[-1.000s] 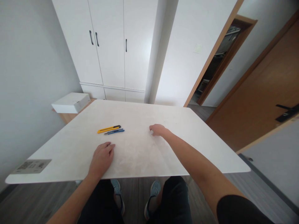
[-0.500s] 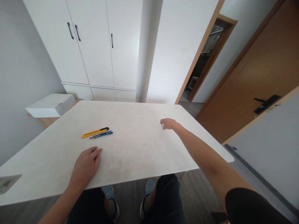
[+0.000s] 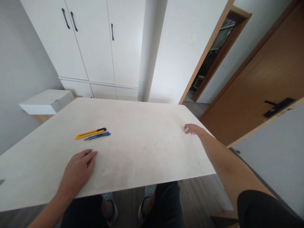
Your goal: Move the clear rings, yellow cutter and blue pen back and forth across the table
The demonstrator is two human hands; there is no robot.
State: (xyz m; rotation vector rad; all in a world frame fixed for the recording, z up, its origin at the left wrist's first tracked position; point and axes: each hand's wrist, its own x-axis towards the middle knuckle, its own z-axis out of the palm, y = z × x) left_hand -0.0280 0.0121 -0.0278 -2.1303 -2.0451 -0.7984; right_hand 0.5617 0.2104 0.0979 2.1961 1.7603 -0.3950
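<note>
Head view has the right hand (image 3: 194, 129) much farther from the yellow utility knife (image 3: 91, 133) than a second ago. Then it lay over the middle of the desk (image 3: 142, 152); now it is at the desk's right-hand rim, well to the right of the knife. Its fingers (image 3: 188, 129) are curled shut on a small white object (image 3: 186, 129), too small to identify, which sits at the fingertips on or just above the surface; contact cannot be told. The object seems to have been carried or slid sideways, away from the knife, and is now as far from it as the desk allows. The left hand (image 3: 79, 164) has hardly shifted: it lies palm down, nearer the person than the knife, fingers stretched out side by side and holding nothing. A blue pen (image 3: 98, 136) lies just beside the knife on the near side, parallel to it, perhaps touching. Both are just beyond the left fingertips and well apart from the right hand, so they would hinder only the left. Beyond the knife, off the desk's left corner, a flat white box (image 3: 46, 101) sits on a low wooden surface. Farther back stands a white wardrobe (image 3: 95, 41). Far right of the knife, past the right arm, is a brown door (image 3: 261, 85).
</note>
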